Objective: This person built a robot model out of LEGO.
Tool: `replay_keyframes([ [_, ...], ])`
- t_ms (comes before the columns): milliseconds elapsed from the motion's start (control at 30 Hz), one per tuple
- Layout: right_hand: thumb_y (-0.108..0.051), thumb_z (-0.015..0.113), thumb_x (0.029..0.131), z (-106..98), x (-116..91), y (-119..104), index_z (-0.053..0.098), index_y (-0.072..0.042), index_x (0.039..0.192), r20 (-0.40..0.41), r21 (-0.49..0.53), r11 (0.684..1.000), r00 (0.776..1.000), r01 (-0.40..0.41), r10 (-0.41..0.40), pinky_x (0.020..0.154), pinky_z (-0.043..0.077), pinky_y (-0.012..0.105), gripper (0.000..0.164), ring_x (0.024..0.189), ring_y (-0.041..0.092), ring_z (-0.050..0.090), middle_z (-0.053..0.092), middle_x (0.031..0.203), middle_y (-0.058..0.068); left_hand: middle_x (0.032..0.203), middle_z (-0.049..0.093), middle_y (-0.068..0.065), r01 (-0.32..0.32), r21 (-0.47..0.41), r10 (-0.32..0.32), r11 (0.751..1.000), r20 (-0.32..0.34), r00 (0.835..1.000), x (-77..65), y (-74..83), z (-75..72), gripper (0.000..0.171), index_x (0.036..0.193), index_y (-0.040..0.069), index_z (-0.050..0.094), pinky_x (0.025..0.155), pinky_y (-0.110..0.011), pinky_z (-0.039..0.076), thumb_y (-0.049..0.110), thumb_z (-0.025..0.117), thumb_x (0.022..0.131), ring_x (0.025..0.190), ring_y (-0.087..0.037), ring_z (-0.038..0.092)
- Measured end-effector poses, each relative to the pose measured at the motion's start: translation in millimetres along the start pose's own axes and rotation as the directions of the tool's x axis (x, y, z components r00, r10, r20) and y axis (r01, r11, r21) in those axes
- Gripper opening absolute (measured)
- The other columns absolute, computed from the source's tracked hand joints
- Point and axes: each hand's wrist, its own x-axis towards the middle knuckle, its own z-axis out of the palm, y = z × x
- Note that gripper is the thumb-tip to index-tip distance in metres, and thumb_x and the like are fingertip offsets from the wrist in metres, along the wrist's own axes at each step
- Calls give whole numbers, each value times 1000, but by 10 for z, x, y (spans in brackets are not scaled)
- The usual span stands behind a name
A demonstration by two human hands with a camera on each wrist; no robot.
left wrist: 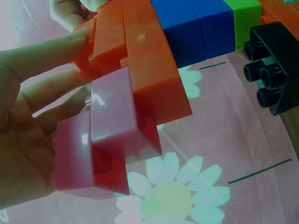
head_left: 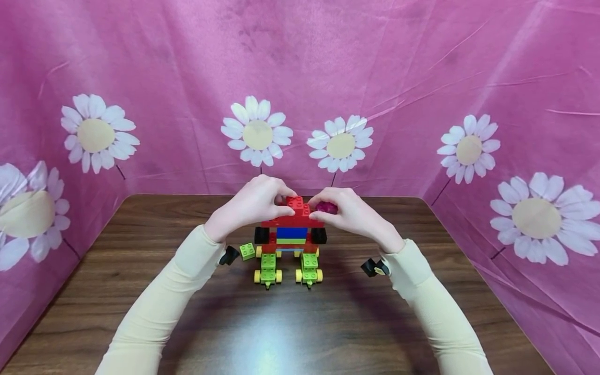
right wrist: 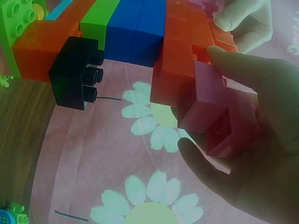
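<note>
A building-brick figure (head_left: 291,234) stands upright at the far middle of the table, with red bricks on top, blue and green ones in its body and black bricks at both sides. Its two green bases (head_left: 269,265) have yellow wheels. My left hand (head_left: 255,200) grips the upper red bricks (left wrist: 110,37) from the left, thumb on the front. From the right, my right hand (head_left: 351,211) holds the same top, its thumb against a red brick (right wrist: 201,35). Magenta bricks (left wrist: 114,107) jut out stepwise beside the left palm; similar magenta bricks (right wrist: 231,126) lie within the right hand's curve.
A loose green brick (head_left: 247,251) lies on the wooden table (head_left: 211,323), left of the figure. Black wrist cameras (head_left: 374,267) stick out below both wrists. Pink cloth (head_left: 300,62) with large white daisies hangs around the table's back and sides.
</note>
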Motion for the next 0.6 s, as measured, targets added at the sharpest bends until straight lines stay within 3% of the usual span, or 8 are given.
replay_keyframes([
  [600,-25,77,87,3,-21,-52,74,-13,104,-4,2,1000,1000,5,-5,65,51,22,21,71,8,56,74,95,-2,105,75,-7,24,64,-25,998,17,1000,-54,72,21,38,120,10,73,71,-30,49,27,77,86,77,-17,57],
])
